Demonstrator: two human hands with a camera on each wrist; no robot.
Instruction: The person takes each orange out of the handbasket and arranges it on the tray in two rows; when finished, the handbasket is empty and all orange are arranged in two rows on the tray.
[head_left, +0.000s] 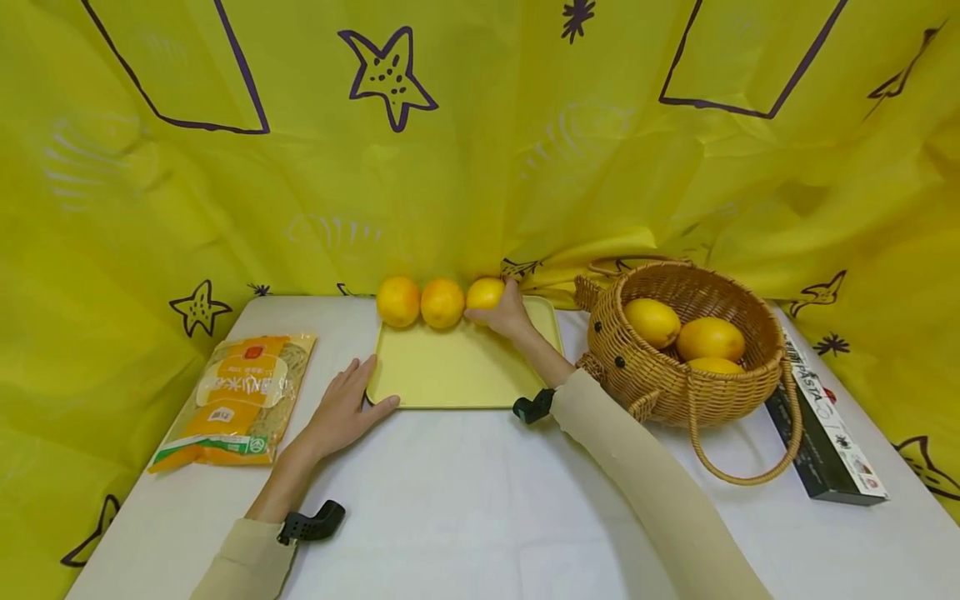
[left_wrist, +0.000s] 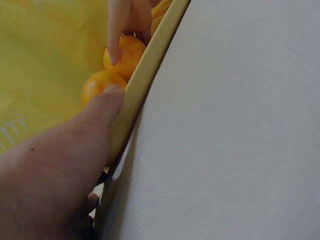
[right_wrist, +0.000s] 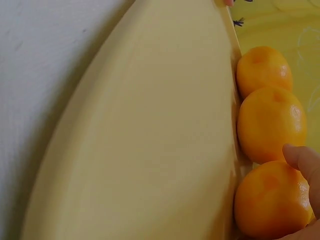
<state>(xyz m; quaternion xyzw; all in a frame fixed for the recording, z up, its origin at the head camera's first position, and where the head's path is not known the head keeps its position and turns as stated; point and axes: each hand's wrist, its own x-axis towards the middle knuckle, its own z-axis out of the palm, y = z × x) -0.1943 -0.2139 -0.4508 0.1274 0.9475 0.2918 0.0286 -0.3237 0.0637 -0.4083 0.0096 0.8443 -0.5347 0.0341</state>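
Three oranges stand in a row along the far edge of a pale yellow tray (head_left: 465, 367): a left one (head_left: 398, 302), a middle one (head_left: 442, 303) and a right one (head_left: 485, 292). My right hand (head_left: 507, 315) holds the right orange, thumb on its near left side and fingers on its far side; in the right wrist view this orange (right_wrist: 272, 200) is close beside the middle orange (right_wrist: 272, 124). My left hand (head_left: 347, 412) rests at the tray's left edge, fingers extended and thumb by the near corner.
A wicker basket (head_left: 675, 400) with several yellow oval fruits (head_left: 711, 339) stands on the right, its handle hanging toward the front. Behind it lies a black-and-white pasta box (head_left: 832, 442). A bag of grain (head_left: 240, 396) lies on the left. Yellow patterned cloth (head_left: 450, 183) hangs behind the table.
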